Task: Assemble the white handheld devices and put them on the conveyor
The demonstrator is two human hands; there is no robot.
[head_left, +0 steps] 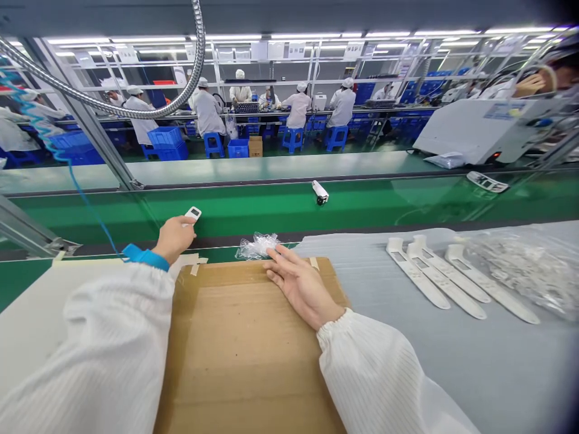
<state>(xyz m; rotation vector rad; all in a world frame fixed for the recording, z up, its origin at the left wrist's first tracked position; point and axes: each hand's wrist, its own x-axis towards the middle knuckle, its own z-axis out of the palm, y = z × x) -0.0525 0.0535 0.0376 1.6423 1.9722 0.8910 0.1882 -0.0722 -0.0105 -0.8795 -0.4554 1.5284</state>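
Note:
My left hand [175, 239], with a blue strap around its wrist, is closed on a small white device with a dark window [194, 212] at the near side of the green belt. My right hand [298, 280] is above the far right part of a brown cardboard sheet [244, 349], fingers stretched out and holding nothing. Just past its fingertips lies a small heap of crumpled clear plastic [257, 246]; whether they touch it I cannot tell. Farther off, another white piece with a black end [320, 193] rests on the green belt [253, 208].
Several long white plastic parts [418, 274] lie on grey foam [375, 337] at right, beside a clear bag of small pieces [534, 265]. A curved white part [487, 182] sits on the belt near a white machine [488, 129]. A metal hose [136, 111] hangs upper left. Co-workers sit beyond.

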